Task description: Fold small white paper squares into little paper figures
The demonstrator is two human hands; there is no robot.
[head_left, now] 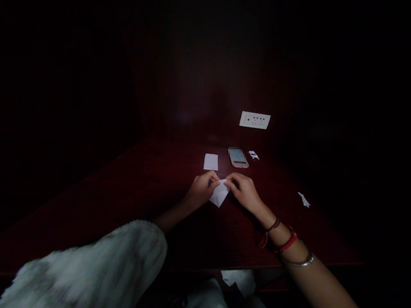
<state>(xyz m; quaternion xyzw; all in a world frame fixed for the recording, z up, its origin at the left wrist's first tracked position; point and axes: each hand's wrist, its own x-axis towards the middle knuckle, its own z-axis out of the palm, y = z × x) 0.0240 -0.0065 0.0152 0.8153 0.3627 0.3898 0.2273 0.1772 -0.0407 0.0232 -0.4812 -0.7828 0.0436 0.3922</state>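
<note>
A small folded piece of white paper (220,194) lies on the dark red wooden table (144,184), pointed toward me. My left hand (201,188) pinches its upper left corner with closed fingers. My right hand (244,189) pinches its upper right edge, fingers pressed together. The two hands almost meet above the paper. My right wrist wears red and black cords and a silver bangle. A fluffy white sleeve covers my left forearm.
A square white paper (210,162) lies just beyond my hands. A phone (238,158) with a lit screen rests beside it, with paper scraps (253,155) to its right. Another scrap (303,199) sits at the right. A white wall socket (254,120) is behind. Surroundings are dark.
</note>
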